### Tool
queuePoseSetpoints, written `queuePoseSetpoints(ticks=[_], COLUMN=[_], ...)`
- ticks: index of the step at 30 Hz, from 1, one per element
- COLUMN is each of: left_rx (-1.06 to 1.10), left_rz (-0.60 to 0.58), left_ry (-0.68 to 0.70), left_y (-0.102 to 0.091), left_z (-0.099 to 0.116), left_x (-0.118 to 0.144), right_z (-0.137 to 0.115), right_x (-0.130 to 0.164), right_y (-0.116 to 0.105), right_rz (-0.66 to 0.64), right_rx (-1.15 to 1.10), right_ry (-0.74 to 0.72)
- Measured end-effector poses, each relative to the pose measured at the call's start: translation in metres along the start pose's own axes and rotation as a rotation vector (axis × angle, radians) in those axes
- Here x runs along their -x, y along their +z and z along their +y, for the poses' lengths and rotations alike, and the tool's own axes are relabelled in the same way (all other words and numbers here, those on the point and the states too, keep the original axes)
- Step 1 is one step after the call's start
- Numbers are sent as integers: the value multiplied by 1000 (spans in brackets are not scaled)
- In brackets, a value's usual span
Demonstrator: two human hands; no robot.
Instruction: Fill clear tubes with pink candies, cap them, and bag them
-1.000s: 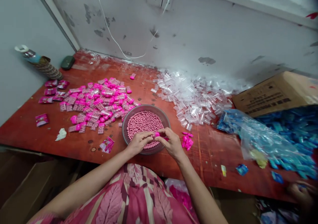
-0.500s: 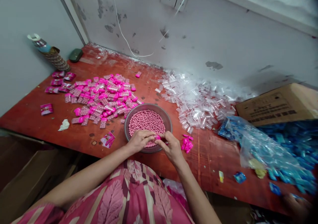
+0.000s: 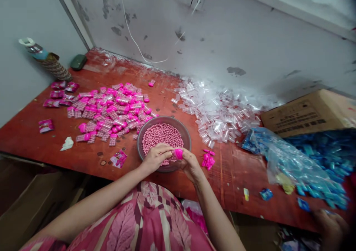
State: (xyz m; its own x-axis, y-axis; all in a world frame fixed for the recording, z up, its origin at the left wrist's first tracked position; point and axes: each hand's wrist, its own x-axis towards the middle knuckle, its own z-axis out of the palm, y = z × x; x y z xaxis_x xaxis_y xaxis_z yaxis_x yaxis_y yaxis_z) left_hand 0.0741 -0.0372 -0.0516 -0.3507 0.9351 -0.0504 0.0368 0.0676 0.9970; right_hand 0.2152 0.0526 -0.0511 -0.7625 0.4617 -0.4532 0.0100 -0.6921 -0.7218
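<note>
Both hands, left hand point(image 3: 156, 157) and right hand point(image 3: 189, 164), pinch a pink cap point(image 3: 178, 153), probably on a tube, over the bowl point(image 3: 188, 139); a slip could dump pellets point(image 3: 161, 135).

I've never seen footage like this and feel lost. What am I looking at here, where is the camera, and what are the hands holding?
There is no machine: a person works with bare hands, and the camera sits on their head, looking down at a red table. The left hand and right hand meet over a bowl of pink beads, both pinching a small pink cap. Left of the bowl lies a heap of filled pink tubes; behind it, to the right, empty clear tubes; loose caps lie beside it. Far right are blue packets and a carton. Another person's hand shows at the lower right.
</note>
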Motion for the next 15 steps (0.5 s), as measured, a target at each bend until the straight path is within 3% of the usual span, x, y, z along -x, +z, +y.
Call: queuePoseSetpoints(ticks=[3, 9, 13, 15], left_rx=[-17, -46, -37, -42], left_rz=[23, 30, 24, 76], left_ry=[2, -49, -152, -209], left_y=[0, -1, -2, -13], left_z=[-1, -9, -14, -11], left_x=[-1, -5, -15, -24], right_z=[4, 21, 19, 11], right_x=[-4, -16, -24, -30], right_y=[4, 5, 6, -5], right_rz=[-6, 83, 12, -18], right_rx=[-112, -327, -286, -158], right_ry=[93, 127, 173, 138])
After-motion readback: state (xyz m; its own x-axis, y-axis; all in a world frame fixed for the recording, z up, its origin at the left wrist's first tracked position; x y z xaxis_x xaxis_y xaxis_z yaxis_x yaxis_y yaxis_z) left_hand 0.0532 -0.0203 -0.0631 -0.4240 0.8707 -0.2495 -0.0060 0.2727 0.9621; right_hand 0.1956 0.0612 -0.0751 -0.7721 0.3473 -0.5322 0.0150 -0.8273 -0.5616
